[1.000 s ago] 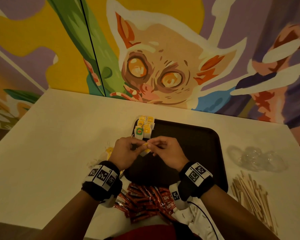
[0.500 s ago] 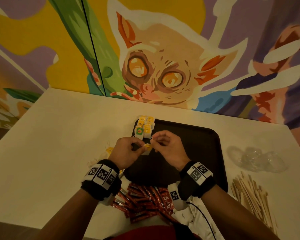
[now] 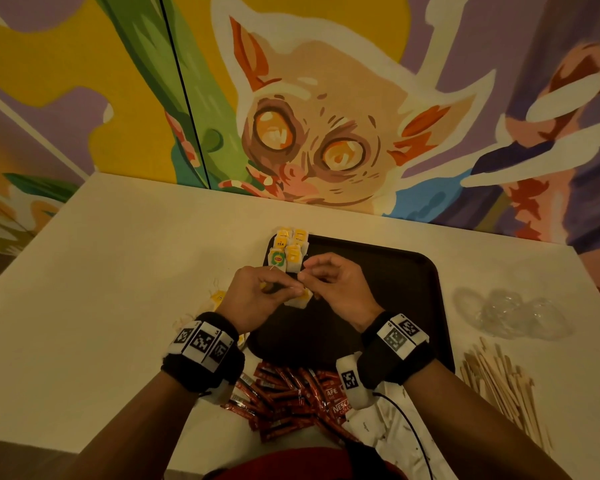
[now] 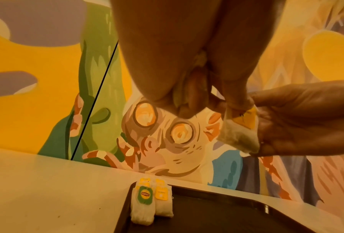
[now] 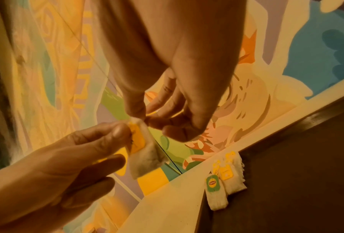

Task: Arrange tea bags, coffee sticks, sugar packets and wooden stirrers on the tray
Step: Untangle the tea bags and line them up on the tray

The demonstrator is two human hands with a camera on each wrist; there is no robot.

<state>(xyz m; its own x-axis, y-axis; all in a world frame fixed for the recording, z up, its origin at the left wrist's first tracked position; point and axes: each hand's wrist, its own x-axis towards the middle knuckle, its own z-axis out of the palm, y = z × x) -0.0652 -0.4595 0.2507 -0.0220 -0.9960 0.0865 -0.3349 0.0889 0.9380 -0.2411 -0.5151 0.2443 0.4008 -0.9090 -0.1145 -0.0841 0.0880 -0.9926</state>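
Over the left part of the dark tray (image 3: 395, 289), both hands hold one tea bag (image 3: 300, 299) with a yellow tag. My left hand (image 3: 291, 289) pinches its tag side; in the left wrist view the left hand (image 4: 234, 102) grips the tea bag (image 4: 240, 134) at its top. My right hand (image 3: 309, 275) pinches the bag's upper corner, as the right wrist view shows for the right hand (image 5: 143, 117) and tea bag (image 5: 145, 157). Something yellowish sits inside my left hand's curled fingers. Several tea bags (image 3: 288, 251) lie in rows at the tray's far left corner.
Red coffee sticks (image 3: 291, 393) are heaped at the table's near edge, with white packets (image 3: 395, 434) beside them. Wooden stirrers (image 3: 499, 386) lie right of the tray, clear plastic (image 3: 513, 313) beyond them. Loose tea bags (image 3: 219, 296) sit left of the tray. A painted wall backs the table.
My right fingertips have drawn slightly toward the far side, up off the bag's body. The tea bag stays between both hands, and the left hand has barely moved.
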